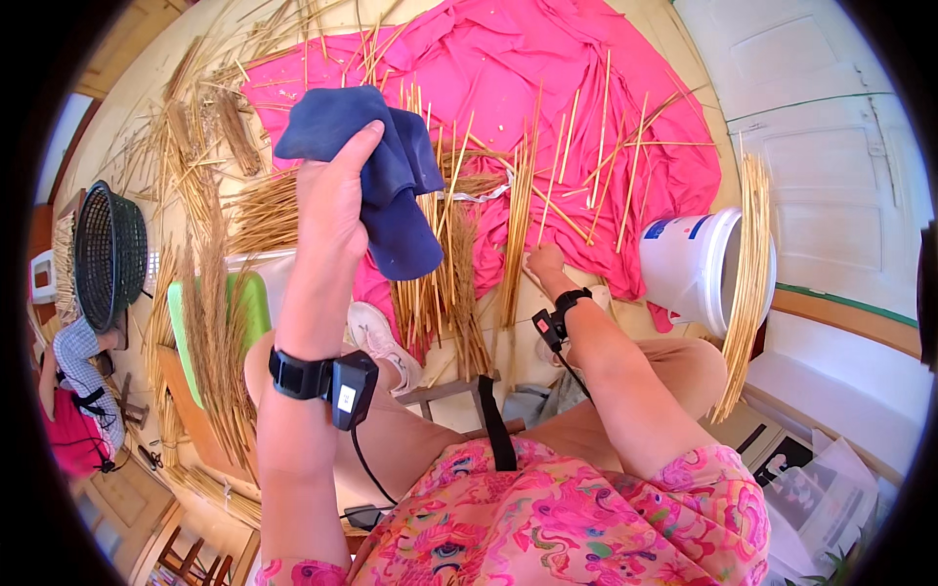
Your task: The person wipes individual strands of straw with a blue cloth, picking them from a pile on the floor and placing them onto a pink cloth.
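Raised in front of me, my left hand (338,190) grips a folded dark-blue cloth (403,220), thumb on top and the folds hanging to the right. Lower down, my right hand (546,265) is near the floor, at the lower edge of a pink sheet (527,73). A thin stalk lines up with its fingertips, but whether the fingers hold it is unclear. Just left of that hand stands a narrow bundle of straw-coloured stalks (519,234). Feathery plumed stalks (460,271) lie between my knees, partly hidden by the blue cloth.
A white plastic bucket (678,245) lies tipped at right, beside a long stalk bundle (744,293). More plumed stalks (209,329) rest over a green chair (256,300) at left. Beyond are a dark green basket (110,253) and a seated person (84,395). Loose stalks litter the floor.
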Demonstrator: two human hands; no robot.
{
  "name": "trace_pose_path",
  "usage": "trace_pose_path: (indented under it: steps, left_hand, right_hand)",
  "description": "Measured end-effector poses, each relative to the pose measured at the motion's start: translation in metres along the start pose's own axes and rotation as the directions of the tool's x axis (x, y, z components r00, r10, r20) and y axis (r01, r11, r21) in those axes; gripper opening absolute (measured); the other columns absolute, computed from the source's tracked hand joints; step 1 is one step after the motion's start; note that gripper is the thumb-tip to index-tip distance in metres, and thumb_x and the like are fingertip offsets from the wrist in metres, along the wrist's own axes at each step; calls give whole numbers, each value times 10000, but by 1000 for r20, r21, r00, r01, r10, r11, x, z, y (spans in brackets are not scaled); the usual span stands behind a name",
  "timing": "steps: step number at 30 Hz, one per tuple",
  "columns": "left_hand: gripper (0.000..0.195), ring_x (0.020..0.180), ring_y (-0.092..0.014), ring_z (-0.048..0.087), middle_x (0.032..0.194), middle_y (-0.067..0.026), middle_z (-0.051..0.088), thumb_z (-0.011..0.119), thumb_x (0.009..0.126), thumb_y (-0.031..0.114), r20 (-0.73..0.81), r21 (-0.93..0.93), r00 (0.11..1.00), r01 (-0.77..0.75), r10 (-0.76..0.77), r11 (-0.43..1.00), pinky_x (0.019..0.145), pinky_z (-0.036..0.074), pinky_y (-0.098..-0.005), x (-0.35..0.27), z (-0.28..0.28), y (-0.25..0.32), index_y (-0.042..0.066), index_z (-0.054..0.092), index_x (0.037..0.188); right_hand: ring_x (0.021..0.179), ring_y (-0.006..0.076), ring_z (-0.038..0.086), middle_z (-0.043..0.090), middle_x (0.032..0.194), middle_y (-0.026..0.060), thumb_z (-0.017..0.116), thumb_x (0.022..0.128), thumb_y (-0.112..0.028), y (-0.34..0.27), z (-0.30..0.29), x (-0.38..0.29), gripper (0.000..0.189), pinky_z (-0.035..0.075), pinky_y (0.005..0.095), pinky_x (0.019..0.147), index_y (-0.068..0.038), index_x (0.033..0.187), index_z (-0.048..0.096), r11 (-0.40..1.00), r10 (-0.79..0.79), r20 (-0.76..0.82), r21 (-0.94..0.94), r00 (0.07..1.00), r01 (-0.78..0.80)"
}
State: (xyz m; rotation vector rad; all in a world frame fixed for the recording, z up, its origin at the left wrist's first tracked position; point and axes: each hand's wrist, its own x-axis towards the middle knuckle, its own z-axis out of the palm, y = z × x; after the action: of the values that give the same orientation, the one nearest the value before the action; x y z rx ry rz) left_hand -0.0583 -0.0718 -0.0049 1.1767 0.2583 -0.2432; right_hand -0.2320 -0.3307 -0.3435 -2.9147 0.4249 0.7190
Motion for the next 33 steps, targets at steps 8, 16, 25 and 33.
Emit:
trace_pose_path:
  steps: [8,16,25,33]
  left_hand:
    - [267,825,-150,600,922,-57,623,659,747,76,149,4,983,111,-110,994,729,480,-281,0,9,-27,17,586,997]
    - [308,833,-149,590,933,-40,607,661,757,133,362,28,906,226,-221,974,755,482,-286,-19,13,-32,43,560,1033]
    - [272,814,-133,580,895,-20,596,652,787,196,392,-114,884,323,-256,940,738,481,-286,-17,14,-35,72,568,1014]
    - [245,817,-132,590,901,-22,607,641,782,129,454,-9,870,221,-193,975,722,488,-276,-25,22,-33,60,567,1005]
  right_hand:
    - [741,152,605,617,849,94,397,933,-174,-12,-138,-50,228,484,256,610,11,981,521,330,-130,334,902,934,-277]
    - [644,134,597,622,797,99,311,970,-190,-83,-266,-160,251,472,241,552,-14,975,489,188,-494,108,982,863,-16]
    - [517,166,569,576,634,87,350,933,-159,-118,-234,-168,219,466,297,492,9,863,472,391,-453,42,907,890,156]
    - [769,376,578,587,787,223,454,875,-298,-96,-245,-151,332,452,432,689,11,822,562,665,-462,-139,599,876,446]
